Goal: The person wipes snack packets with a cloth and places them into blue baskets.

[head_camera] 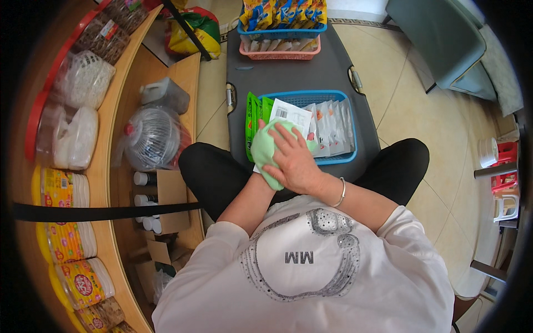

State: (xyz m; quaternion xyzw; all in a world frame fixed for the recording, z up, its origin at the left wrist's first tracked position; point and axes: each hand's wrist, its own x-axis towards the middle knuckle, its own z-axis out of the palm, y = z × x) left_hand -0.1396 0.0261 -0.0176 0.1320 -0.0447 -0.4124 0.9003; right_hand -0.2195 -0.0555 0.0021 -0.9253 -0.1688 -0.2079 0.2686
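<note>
A white packet (291, 113) with a printed barcode is held tilted over the front of a blue plastic basket (353, 154). My left hand (261, 124) holds it from below; only a fingertip and the wrist show, the rest being covered. Spread over the packet is a light green cloth (262, 150), and my right hand (295, 161) presses it down with fingers apart. Several white packets (331, 127) stand in a row in the basket's right part. Green packets (252, 120) stand upright at its left side.
The basket rests on a grey folding bed (291, 77). Farther back are a pink basket (279, 56) of packets and a blue basket (283, 32) of yellow-blue bags. Wooden shelves (120, 125) with jars and tissue packs line the left. A grey-green chair (441, 45) stands at right.
</note>
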